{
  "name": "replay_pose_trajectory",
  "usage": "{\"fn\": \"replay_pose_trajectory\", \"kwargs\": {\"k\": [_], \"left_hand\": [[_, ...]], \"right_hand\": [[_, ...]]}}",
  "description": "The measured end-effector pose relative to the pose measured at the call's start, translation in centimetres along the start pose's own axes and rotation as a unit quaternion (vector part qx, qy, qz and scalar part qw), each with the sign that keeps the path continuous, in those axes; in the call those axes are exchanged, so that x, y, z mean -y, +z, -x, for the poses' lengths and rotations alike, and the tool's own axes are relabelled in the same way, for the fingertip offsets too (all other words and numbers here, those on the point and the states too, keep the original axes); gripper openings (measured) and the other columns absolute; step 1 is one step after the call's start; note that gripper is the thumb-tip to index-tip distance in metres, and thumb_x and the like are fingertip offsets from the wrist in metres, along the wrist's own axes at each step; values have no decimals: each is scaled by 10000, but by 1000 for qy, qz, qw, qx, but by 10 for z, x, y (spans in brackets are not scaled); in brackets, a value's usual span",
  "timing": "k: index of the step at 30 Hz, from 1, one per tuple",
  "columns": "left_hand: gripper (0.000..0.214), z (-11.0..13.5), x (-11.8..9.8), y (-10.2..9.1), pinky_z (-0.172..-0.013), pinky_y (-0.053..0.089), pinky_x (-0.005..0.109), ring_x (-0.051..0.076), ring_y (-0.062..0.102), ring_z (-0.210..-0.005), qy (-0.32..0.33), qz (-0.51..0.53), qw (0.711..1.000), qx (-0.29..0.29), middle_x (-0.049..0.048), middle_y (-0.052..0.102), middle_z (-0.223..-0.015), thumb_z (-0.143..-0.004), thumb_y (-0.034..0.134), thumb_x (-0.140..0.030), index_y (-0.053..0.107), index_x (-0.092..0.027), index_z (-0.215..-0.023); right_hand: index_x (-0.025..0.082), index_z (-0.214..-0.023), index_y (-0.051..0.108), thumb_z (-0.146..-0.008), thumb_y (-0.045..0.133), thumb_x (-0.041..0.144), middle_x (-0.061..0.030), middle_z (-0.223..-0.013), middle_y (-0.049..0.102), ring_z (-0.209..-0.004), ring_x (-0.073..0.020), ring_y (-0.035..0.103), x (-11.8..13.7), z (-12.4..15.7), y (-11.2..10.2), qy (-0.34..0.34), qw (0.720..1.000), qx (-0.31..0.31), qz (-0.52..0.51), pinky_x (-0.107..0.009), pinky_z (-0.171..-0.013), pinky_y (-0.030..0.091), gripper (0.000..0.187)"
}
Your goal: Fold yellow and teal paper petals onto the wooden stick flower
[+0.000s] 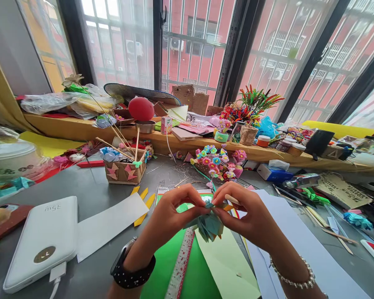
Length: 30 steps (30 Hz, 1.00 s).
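Observation:
Both my hands meet above the middle of the desk, around a folded blue-green paper flower (209, 227). My left hand (182, 207), with a dark dotted watch strap at the wrist, pinches the flower's upper part from the left. From the right, my right hand (241, 207) pinches the same spot between thumb and forefinger; a beaded bracelet circles that wrist. A thin wooden stick (232, 199) shows by the right fingers. The flower's folded petals hang below the fingertips. Beneath lie a green sheet (158, 265), a patterned ruler (181, 265) and a pale green paper (230, 265).
A white power bank (46, 236) with a cable lies at left, beside a white paper strip (112, 224). Behind stand a cardboard box (124, 171) holding sticks and a bunch of fuzzy flowers (213, 162). White sheets (299, 245) and loose sticks lie at right.

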<state>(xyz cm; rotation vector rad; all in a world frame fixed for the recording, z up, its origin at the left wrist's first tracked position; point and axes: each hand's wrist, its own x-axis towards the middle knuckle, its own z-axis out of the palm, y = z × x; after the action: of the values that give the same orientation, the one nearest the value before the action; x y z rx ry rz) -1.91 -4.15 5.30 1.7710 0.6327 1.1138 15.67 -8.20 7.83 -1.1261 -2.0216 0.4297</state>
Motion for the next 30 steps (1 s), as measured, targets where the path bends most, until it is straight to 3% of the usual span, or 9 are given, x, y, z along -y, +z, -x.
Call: {"fn": "replay_pose_trajectory", "kwargs": {"k": [6,17,24,30], "left_hand": [[109,1,0,0,-659,427,266,142,544,-678,25,-75,997,-10,6,580,-683,-732,607,-252,575,-161,-681],[114,0,1,5,-624,404,258,134,515,-661,97,-140,984,-51,2,543,-658,-757,580,-221,564,-165,-659],[108,-1,0,5,-638,414,262,136,531,-668,68,-133,989,-22,7,579,-669,-761,573,-228,572,-161,-677],[54,-3,2,5,-636,442,240,126,572,-668,40,-123,992,-5,-5,598,-695,-759,567,-211,570,-161,-738]], "right_hand": [[205,-797,526,-761,540,191,-21,-795,570,-714,-139,525,-3,1,0,14,999,20,23,-250,-615,447,41],[205,-801,541,-762,532,185,-10,-761,571,-709,-141,529,-1,-1,0,16,999,-10,38,-242,-610,432,45],[205,-822,554,-827,488,283,-21,-794,584,-719,-137,540,-3,0,-3,12,999,16,35,-238,-610,435,102],[212,-829,563,-840,481,255,-7,-764,581,-688,-124,536,-8,-1,-3,-1,998,16,60,-217,-573,417,93]]}}
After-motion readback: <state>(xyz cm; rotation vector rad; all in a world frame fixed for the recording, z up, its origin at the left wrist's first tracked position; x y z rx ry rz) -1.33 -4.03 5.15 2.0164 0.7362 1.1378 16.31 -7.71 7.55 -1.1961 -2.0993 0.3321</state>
